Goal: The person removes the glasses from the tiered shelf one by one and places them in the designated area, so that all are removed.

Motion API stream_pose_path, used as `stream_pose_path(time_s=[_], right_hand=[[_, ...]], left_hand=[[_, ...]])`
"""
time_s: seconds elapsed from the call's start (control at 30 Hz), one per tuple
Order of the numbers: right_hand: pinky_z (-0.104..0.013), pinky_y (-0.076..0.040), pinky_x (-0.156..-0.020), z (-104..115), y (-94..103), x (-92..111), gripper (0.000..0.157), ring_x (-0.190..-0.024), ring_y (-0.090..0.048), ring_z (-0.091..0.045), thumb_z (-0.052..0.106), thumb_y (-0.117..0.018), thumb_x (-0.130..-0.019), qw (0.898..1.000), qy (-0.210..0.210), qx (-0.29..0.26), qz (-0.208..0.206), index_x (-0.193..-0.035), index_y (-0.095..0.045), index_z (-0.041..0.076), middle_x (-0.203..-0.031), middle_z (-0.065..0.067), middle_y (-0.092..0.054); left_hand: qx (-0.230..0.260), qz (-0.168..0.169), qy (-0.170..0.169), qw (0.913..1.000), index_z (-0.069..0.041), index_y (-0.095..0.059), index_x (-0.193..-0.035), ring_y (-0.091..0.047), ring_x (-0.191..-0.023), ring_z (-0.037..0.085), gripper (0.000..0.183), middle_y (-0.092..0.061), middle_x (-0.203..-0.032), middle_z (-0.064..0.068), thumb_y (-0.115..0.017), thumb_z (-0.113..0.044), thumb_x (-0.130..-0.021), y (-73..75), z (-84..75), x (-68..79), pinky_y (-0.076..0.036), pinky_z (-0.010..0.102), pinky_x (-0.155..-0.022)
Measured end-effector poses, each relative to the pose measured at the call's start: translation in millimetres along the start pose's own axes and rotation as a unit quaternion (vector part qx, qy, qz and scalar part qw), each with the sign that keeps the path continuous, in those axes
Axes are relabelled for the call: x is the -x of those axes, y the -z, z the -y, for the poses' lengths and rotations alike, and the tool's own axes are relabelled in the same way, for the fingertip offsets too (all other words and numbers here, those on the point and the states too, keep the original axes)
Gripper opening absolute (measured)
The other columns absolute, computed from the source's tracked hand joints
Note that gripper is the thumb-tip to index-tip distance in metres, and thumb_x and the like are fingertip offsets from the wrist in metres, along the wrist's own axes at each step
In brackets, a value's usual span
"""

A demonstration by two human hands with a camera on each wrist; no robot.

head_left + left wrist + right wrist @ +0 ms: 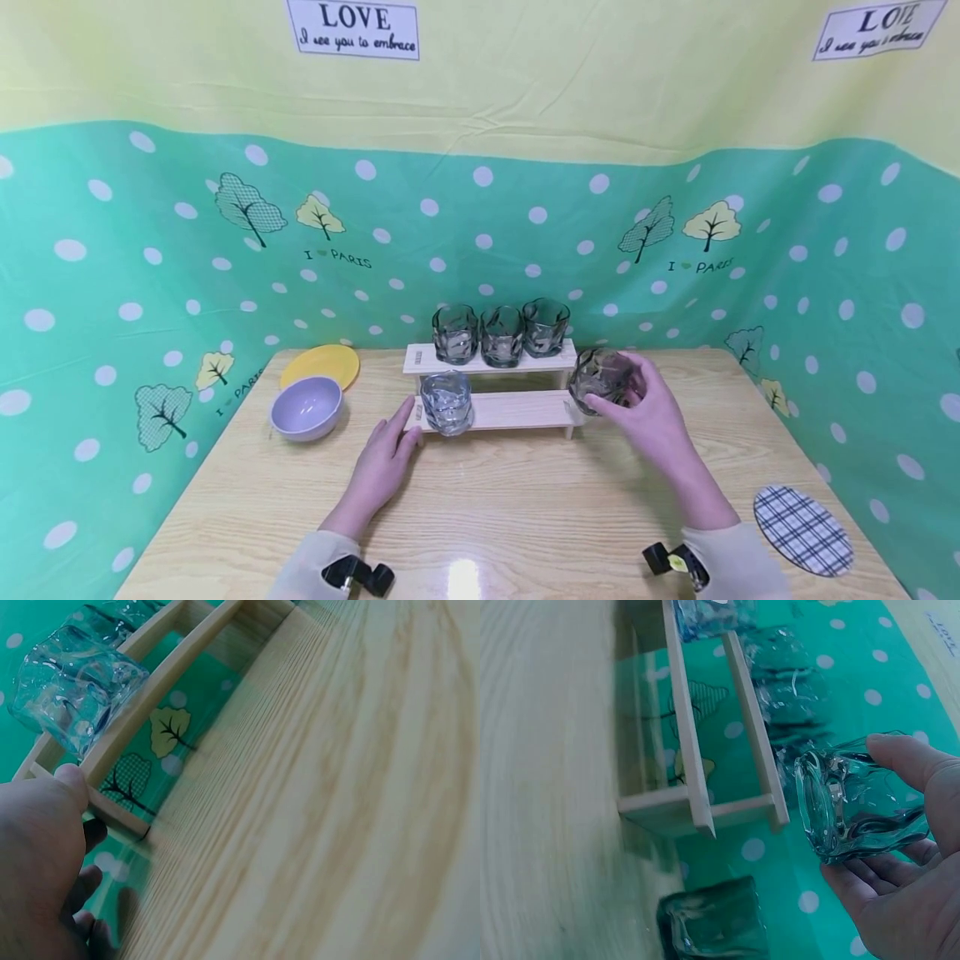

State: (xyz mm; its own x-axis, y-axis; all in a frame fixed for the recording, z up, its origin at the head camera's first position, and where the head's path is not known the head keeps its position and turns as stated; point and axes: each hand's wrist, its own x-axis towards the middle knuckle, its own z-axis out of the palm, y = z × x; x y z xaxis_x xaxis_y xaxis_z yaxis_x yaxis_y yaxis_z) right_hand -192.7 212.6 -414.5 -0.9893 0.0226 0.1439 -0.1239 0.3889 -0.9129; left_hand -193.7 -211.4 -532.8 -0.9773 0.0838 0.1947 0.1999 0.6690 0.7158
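My right hand (648, 408) grips a grey faceted drinking glass (855, 802) between thumb and fingers, just off the right end of a two-step wooden rack (517, 410). In the right wrist view the glass is tipped on its side, above another dark glass (712, 922) beside the rack's end. My left hand (384, 457) touches the left end of the lower step, index finger extended, thumb at the front corner. On that end of the lower step stands a clear bluish glass (447, 404). Three grey glasses (502, 337) stand in a row along the upper step.
A lilac bowl (307, 408) sits left of the rack, in front of a yellow round plate (321, 367). At the right front lies a checked oval mat (802, 531). Green dotted cloth (480, 225) hangs behind and at both sides of the wooden table (517, 508).
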Motion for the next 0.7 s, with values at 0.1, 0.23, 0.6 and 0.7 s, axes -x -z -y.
stream_pose_path(time_s=[0.1, 0.23, 0.6, 0.7], right_hand=[[-0.051, -0.037, -0.128, -0.5, 7.5, -1.2, 0.103, -0.156, -0.044, -0.042, 0.038, -0.094, -0.092, 1.000, -0.003, 0.006, -0.012, -0.169, -0.034, 0.008, -0.166, -0.022, -0.048], [-0.053, -0.038, -0.127, -1.8, 17.1, -2.9, 0.103, -0.156, -0.045, -0.041, 0.038, -0.094, -0.091, 0.999, -0.002, 0.011, -0.031, -0.169, -0.034, 0.008, -0.167, -0.021, -0.049], [-0.045, -0.041, -0.126, -13.9, 46.9, -9.7, 0.106, -0.156, -0.045, -0.041, 0.036, -0.093, -0.093, 0.997, -0.017, 0.001, -0.070, -0.173, -0.028, 0.011, -0.168, -0.018, -0.048], [-0.039, -0.042, -0.125, -20.1, 54.6, -12.9, 0.106, -0.156, -0.044, -0.040, 0.036, -0.092, -0.094, 0.996, -0.028, 0.000, -0.080, -0.173, -0.026, 0.012, -0.169, -0.017, -0.048]], left_hand=[[-0.006, -0.004, -0.005, 1.0000, -0.011, -0.035, -0.174, -0.041, -0.158, 0.038, 0.060, -0.043, -0.172, 0.014, -0.050, -0.030, -0.120, -0.3, -0.5, 0.3, -0.016, 0.057, -0.136], [-0.010, -0.011, -0.004, 0.9999, -0.012, -0.035, -0.174, -0.043, -0.157, 0.042, 0.059, -0.046, -0.170, 0.016, -0.050, -0.029, -0.120, -0.8, -1.0, 0.7, -0.017, 0.059, -0.136], [-0.017, -0.020, 0.008, 0.9996, -0.017, -0.039, -0.174, -0.045, -0.154, 0.047, 0.056, -0.053, -0.166, 0.016, -0.051, -0.027, -0.120, -3.4, 2.3, -2.2, -0.022, 0.061, -0.134], [-0.016, -0.018, 0.015, 0.9996, -0.019, -0.039, -0.174, -0.043, -0.155, 0.048, 0.056, -0.053, -0.166, 0.015, -0.051, -0.028, -0.120, -3.2, 2.1, -3.5, -0.022, 0.061, -0.134]])
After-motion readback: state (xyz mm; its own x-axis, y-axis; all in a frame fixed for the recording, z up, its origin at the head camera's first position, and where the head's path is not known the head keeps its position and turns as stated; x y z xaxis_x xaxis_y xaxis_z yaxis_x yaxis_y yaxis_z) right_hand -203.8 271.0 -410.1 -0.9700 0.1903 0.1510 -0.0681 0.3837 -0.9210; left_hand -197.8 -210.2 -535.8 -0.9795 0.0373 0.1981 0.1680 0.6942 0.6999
